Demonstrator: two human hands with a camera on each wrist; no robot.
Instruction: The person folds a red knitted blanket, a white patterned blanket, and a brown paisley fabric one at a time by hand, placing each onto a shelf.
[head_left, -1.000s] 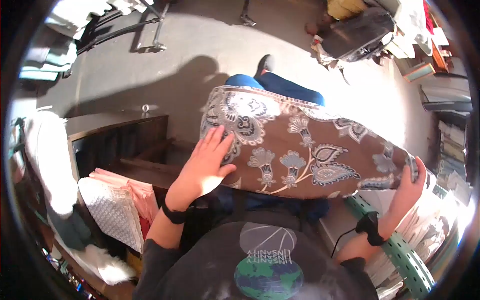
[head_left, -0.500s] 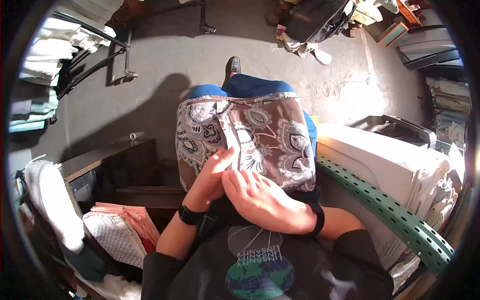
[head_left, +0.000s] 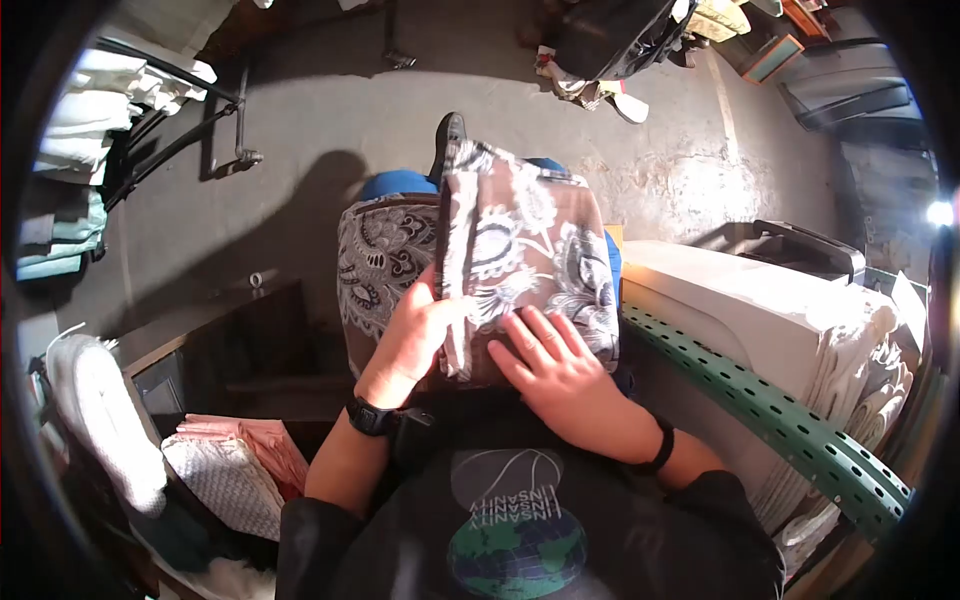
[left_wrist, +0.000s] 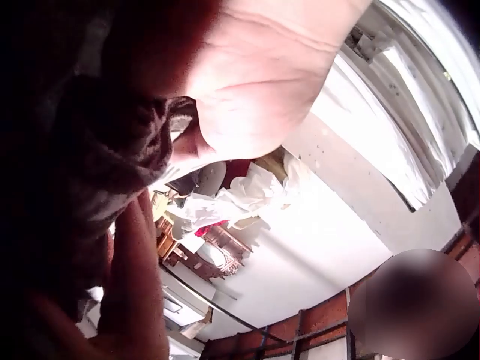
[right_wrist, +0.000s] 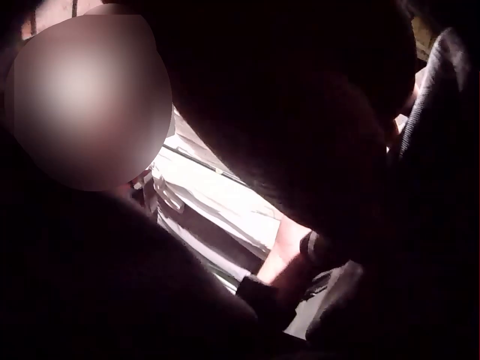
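A brown cloth (head_left: pixel 385 260) with a white and grey floral pattern lies over the person's lap in the head view. Its right part is folded over into a layered flap (head_left: pixel 535 225), whose top end stands up blurred above the knees. The left hand (head_left: pixel 408 335) pinches the flap's left edge, thumb on top and fingers hidden beneath. On the flap's lower right, the right hand (head_left: pixel 565 385) rests with its fingers extended. In the left wrist view, the left palm (left_wrist: pixel 262 82) shows beside dark bunched cloth (left_wrist: pixel 112 157). The right wrist view is mostly dark.
A green perforated metal bar (head_left: pixel 760 405) runs along the right, beside a white box-like surface (head_left: pixel 720 285) and stacked white cloths (head_left: pixel 850 370). Pink folded cloth (head_left: pixel 245 435) and a white knitted cloth (head_left: pixel 225 480) sit at lower left. A black metal rack (head_left: pixel 240 130) stands upper left.
The cloth's right end came over leftward into a fold, brought by the right hand. Since then the flap's top end has lifted, and the right hand has moved from beside the left onto the flap.
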